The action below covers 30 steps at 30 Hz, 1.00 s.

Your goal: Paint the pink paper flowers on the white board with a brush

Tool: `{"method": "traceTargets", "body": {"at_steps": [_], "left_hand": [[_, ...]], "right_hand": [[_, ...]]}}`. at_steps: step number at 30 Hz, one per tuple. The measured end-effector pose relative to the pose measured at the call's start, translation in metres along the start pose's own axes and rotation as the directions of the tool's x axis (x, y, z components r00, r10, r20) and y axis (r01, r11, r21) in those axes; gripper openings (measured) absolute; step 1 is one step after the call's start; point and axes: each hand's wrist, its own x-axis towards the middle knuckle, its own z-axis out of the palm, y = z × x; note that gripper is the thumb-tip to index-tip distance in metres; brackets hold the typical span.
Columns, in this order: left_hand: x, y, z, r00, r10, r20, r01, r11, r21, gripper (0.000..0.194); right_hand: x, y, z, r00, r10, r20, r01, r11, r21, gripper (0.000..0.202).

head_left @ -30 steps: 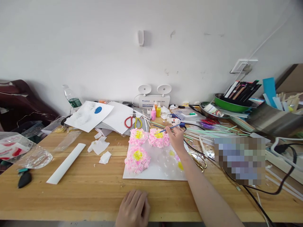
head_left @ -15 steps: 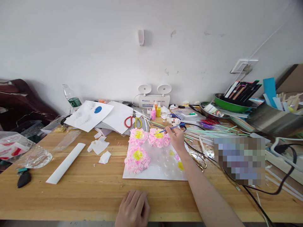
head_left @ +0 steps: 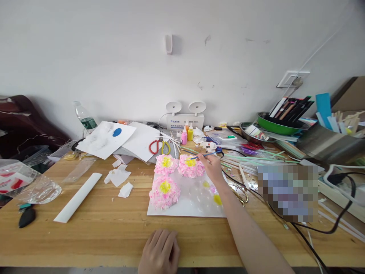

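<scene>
My right hand pinches a blue paintbrush, its tip at the yellow middle of a pink, fluffy flower at the back of a white sheet. To the left on that sheet are two similar flowers, a back one and a front one, both pink with yellow centres. Below my right wrist, yellow and pink paint blobs lie on a clear bumpy surface. My left hand rests at the table's front edge, its fingers curled in a loose fist, with nothing seen in it.
Pink and yellow paint bottles stand behind the flowers, beside red-handled and yellow-handled tools. Gold scissors and black cables lie right of my forearm. Paper scraps and a rolled white sheet lie left.
The brush has shifted slightly, its tip moving a little right and up over the back right flower's yellow centre. My left hand stays where it was.
</scene>
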Motion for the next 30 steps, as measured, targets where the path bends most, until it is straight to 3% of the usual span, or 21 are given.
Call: {"method": "traceTargets", "body": {"at_steps": [12,18,30], "left_hand": [[0.002,0.002,-0.002,1.000,-0.007,-0.006,0.007,1.000,0.008,0.018],[0.002,0.002,-0.001,1.000,-0.008,-0.022,0.008,1.000,0.002,0.018],[0.000,0.002,-0.001,1.000,-0.006,0.003,0.006,1.000,0.006,0.018]], "right_hand": [[0.004,0.012,-0.012,0.990,0.005,-0.144,-0.030,0.985,-0.171,0.038],[0.005,0.012,-0.014,0.996,0.055,-0.066,-0.059,0.996,-0.068,0.033],[0.005,0.012,-0.020,0.992,0.051,-0.113,-0.057,0.997,-0.046,0.033]]}}
